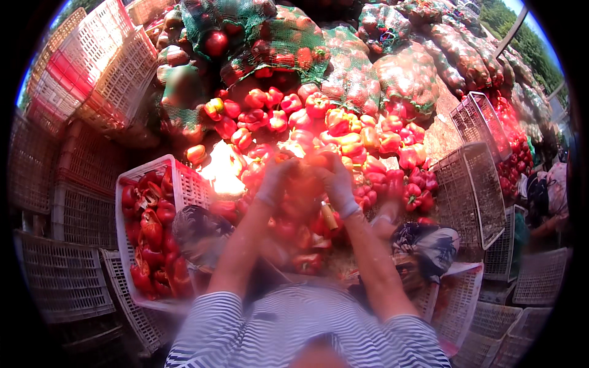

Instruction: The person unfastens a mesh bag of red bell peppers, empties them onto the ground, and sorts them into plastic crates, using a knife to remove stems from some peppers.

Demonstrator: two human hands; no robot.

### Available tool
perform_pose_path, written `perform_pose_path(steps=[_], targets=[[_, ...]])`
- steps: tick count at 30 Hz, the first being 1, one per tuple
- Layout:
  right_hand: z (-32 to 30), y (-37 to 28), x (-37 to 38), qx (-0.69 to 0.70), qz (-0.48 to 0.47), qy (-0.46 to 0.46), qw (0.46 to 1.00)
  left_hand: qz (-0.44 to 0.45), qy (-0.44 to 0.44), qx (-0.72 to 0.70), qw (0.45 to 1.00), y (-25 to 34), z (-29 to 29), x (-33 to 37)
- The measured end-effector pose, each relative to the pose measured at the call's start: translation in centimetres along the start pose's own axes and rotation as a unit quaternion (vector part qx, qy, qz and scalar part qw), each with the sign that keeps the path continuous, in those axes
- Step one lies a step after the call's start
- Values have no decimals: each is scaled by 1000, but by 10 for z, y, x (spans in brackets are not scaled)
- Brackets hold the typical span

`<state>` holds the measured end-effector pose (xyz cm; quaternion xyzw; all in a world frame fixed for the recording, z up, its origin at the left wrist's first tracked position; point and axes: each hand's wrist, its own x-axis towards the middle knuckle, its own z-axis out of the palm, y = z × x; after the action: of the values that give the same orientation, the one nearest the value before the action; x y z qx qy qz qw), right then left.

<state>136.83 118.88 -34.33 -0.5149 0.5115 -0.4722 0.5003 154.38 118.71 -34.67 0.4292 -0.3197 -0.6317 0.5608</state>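
Observation:
Both hands wear pale gloves and meet over a pile of bell peppers (353, 144). My left hand (277, 179) and my right hand (337, 181) are closed around a red bell pepper (302, 178), blurred by glare and motion. A short yellowish handle (329, 216) shows just below my right hand; whether that hand touches it, I cannot tell. To the left of my left forearm stands a white plastic crate (179, 190), holding red peppers (152, 230), several of them split or torn open.
Green mesh sacks (288, 43) full of peppers rise behind the pile. Stacked plastic crates (61, 270) line the left side. A dark upright crate (469, 190) leans at the right, above a white crate (460, 294). Another person's arm (548, 227) shows at the far right.

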Motion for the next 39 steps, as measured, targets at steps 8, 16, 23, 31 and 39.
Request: perform_pose_path(steps=[8, 16, 23, 31, 39], targets=[[-2, -12, -34, 237, 60, -75, 967, 26, -49, 94, 994, 16, -6, -39], [-22, -12, -37, 286, 117, -215, 926, -78, -131, 88, 984, 15, -14, -48], [1, -17, -59, 358, 40, -34, 932, -24, -36, 25, 999, 1, 10, -72], [33, -10, -54, 329, 70, 47, 941, 87, 67, 125, 986, -12, 3, -75], [43, 14, -36, 363, 131, 43, 921, 150, 106, 213, 960, -20, -5, -71]])
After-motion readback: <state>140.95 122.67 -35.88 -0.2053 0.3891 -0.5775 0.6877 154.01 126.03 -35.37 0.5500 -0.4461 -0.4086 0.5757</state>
